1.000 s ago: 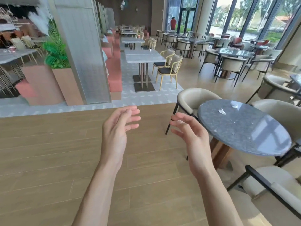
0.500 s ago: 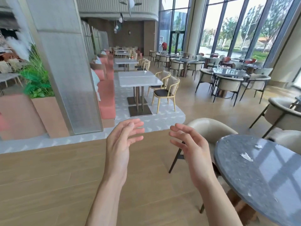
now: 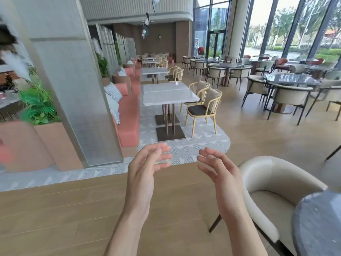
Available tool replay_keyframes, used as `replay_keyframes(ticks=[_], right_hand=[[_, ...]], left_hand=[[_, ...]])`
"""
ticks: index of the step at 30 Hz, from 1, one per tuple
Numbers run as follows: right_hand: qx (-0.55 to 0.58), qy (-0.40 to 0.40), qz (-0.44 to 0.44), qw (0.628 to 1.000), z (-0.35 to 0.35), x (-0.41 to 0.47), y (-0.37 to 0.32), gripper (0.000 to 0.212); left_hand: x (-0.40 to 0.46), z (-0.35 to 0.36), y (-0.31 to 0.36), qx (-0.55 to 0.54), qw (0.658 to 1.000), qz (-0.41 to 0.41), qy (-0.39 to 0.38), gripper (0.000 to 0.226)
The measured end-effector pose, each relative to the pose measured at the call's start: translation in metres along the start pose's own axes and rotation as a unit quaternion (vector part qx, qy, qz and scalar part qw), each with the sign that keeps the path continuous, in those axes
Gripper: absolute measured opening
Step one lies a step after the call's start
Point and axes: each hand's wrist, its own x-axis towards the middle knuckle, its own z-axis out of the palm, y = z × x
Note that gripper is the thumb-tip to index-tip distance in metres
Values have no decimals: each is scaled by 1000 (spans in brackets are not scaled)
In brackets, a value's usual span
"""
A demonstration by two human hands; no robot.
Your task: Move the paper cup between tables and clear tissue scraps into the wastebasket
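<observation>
- So, a cream padded chair (image 3: pixel 276 183) sits just right of the hands, with a grey frosted pillar (image 3: pixel 73 89) off to the left.
- Left hand (image 3: pixel 144 174) and right hand (image 3: pixel 221 176) are both loose, fingers relaxed, holding nothing, over the wood-plank floor (image 3: pixel 73 218).
- Can't spot the paper cup or any scraps; only the edge of the dark speckled round surface (image 3: pixel 317 224) shows at lower right.

Two bare forearms in view, no sleeves visible up to the frame's lower edge. Left hand (image 3: pixel 143 169) and right hand (image 3: pixel 221 174) both bare: no gloves. No rings, watch or wristbands show on the visible sides. Slender build; long fingers (image 3: pixel 162 157), nails too blurred to make out. No markings seen on either arm.
</observation>
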Motion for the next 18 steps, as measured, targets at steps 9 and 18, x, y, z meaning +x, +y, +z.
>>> replay_keyframes(ticks=[9,18], right_hand=[[4,0,-4,1000,-5,214,16,31],[-35,40,2,999,-11,416,75,31]], left_hand=[[193,88,-60,-11,1000,-5,6,17],[383,161,-168,-25,999,-37,-27,31]])
